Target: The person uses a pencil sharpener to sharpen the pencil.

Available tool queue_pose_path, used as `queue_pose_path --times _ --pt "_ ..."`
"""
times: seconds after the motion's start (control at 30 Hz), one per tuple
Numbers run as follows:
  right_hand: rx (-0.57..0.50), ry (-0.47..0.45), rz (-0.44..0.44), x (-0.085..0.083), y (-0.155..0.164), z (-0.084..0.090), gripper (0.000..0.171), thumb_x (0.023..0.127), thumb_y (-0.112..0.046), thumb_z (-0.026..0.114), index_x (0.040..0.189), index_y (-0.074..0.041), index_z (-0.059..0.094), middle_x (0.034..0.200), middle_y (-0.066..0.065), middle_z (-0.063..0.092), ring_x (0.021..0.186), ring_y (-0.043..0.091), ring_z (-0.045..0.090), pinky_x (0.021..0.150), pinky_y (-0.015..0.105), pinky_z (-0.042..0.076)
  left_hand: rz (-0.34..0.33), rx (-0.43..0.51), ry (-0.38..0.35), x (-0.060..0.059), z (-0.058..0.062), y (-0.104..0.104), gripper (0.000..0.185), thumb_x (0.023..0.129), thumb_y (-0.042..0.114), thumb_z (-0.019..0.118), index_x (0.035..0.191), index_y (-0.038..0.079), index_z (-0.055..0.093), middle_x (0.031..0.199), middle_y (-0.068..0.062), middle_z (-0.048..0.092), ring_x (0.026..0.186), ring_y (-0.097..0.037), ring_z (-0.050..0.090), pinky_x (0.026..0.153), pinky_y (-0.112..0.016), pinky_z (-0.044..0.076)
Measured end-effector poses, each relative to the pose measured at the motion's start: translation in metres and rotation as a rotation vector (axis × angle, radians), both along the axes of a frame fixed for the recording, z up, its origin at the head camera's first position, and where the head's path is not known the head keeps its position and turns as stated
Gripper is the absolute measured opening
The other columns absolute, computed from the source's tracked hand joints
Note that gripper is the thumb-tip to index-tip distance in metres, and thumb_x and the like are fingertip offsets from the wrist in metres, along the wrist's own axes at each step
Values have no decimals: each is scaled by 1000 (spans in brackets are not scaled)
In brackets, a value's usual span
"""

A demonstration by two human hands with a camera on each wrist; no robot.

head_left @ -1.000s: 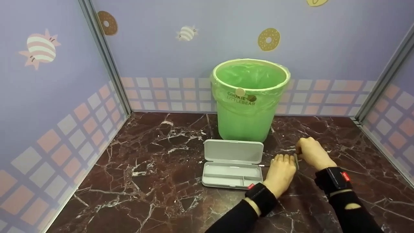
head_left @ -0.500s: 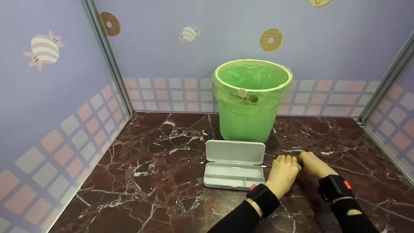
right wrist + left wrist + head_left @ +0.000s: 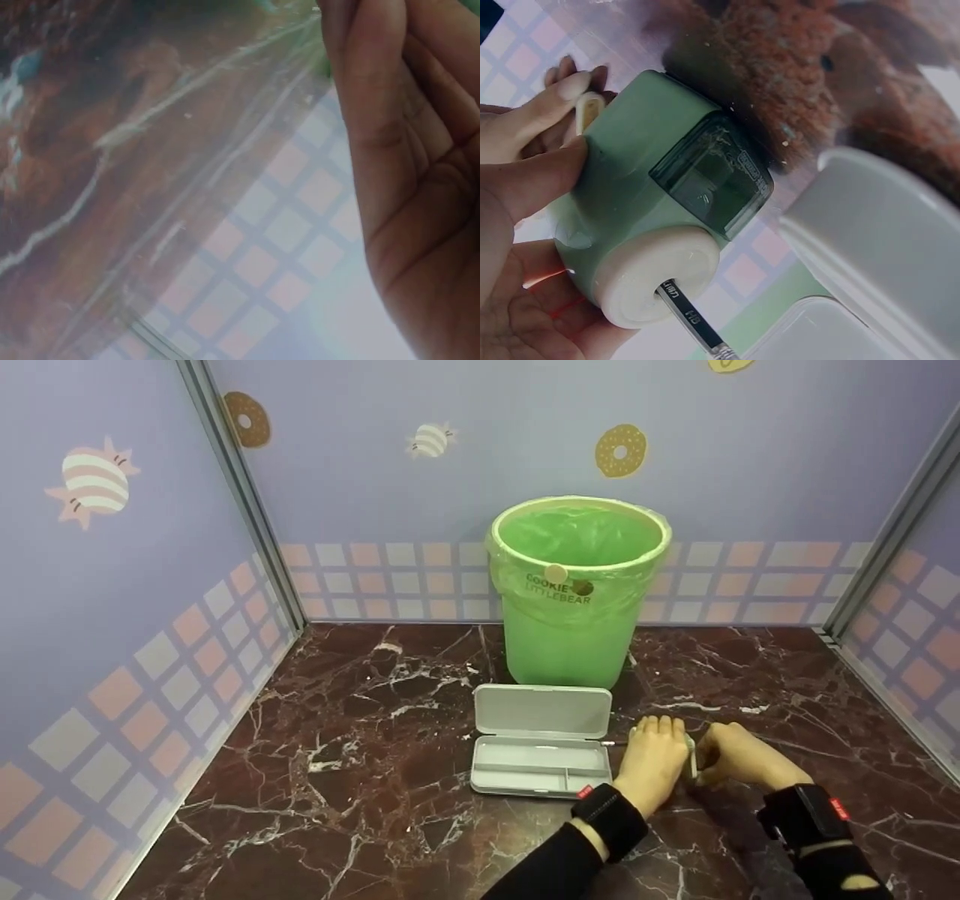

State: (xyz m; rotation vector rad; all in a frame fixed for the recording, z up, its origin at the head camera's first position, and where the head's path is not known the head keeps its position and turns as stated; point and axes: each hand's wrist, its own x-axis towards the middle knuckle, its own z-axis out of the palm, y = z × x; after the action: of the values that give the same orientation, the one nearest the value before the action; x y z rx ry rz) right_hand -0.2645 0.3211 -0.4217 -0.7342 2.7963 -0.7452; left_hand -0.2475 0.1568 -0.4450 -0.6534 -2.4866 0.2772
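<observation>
In the left wrist view my left hand (image 3: 654, 754) grips a green pencil sharpener (image 3: 630, 165) with a cream round front and a see-through shavings drawer (image 3: 716, 176). A dark pencil (image 3: 694, 319) marked HB is in the front hole, its end pointing toward the pencil case. On the opposite side of the sharpener, my right hand (image 3: 746, 754) pinches the small cream crank handle (image 3: 590, 112). From the head view, the left hand hides most of the sharpener. The right wrist view shows the right hand's curled fingers (image 3: 375, 82), their tips cut off at the top edge.
A grey pencil case (image 3: 541, 711) lies with its lid up, left of the hands. Behind it stands a green trash bin (image 3: 570, 637) with a clear liner. Patterned walls (image 3: 375, 480) enclose the dark marbled tabletop (image 3: 360, 825) at the back and sides.
My right hand has come down and nearer while turning the crank, which now points toward the front. The left hand, sharpener and pencil have stayed in place.
</observation>
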Motion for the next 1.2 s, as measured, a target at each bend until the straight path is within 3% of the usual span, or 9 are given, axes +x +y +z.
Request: queue_pose_path --times 0.3,0.5,0.73,1.0,1.2 --pt "2 60 -16 11 -1 20 15 59 4 71 60 -10 67 56 -7 63 46 1 51 43 22 45 9 -3 -13 0 0 0 33 93 28 59 125 20 62 109 7 66 104 -8 63 91 -22 53" --pt "17 124 -17 13 1 29 14 63 4 72 63 -10 70 58 -6 64 48 -1 48 47 21 43 8 -2 -9 1 1 1 31 93 28 59 123 21 62 107 8 65 102 -8 62 89 -21 52" --pt "1 231 -61 12 -1 36 15 66 6 74 68 -8 72 66 -1 69 56 0 55 53 21 49 -1 0 -53 -1 0 0 35 93 27 60 128 19 61 113 8 65 107 -9 62 93 -22 52" --pt "38 338 -136 3 -8 41 16 68 1 82 64 -8 70 62 -1 66 54 4 53 53 23 45 -12 -8 -95 -2 2 0 38 94 29 59 131 19 59 117 7 65 110 -9 62 100 -23 50" --pt "82 369 -189 -8 -14 40 18 68 3 80 62 -8 67 59 0 63 54 11 53 55 30 44 -19 -17 -104 -3 2 0 38 95 28 58 132 19 60 118 7 65 111 -9 62 102 -23 48"
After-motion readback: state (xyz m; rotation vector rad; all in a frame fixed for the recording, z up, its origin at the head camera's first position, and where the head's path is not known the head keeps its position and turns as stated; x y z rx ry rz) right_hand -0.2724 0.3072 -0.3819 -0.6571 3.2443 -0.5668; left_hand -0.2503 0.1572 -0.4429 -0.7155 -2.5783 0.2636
